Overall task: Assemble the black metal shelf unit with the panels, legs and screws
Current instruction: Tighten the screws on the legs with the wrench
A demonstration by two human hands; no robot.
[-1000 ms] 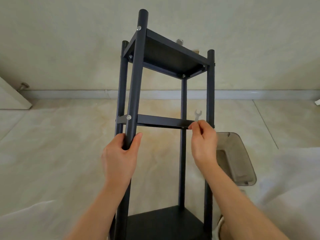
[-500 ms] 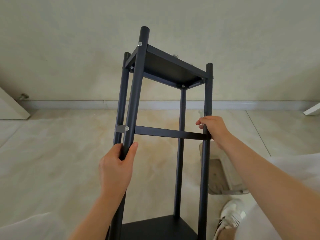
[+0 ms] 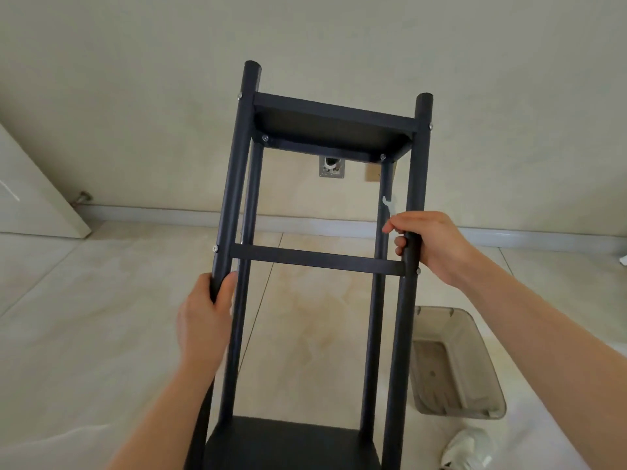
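- Shelf unit (image 3: 325, 259) stands upright on the tiled floor (image 3: 101, 334) near the wall's skirting, and we hold it by its two near legs.
- Our left hand (image 3: 203, 320) is wrapped around the near left leg (image 3: 234, 184), just below the crossbar (image 3: 315, 259).
- Our right hand (image 3: 431, 242) curls around the near right leg (image 3: 415, 184) above the crossbar, and pins a small silver wrench (image 3: 389, 205) against it; the wrench head sticks up past our knuckles.
- Risk, as we judge it: the wrench sits loosely under the fingers, so shifting our grip could let it drop to the floor.
- Tall and narrow, the frame could tip if we push unevenly.
- Legs are round matte black tubes; the top panel (image 3: 332, 130) is flat, with silver screw heads at its corners.
- A translucent grey plastic bin (image 3: 454, 364) sits on the floor just right of the unit.
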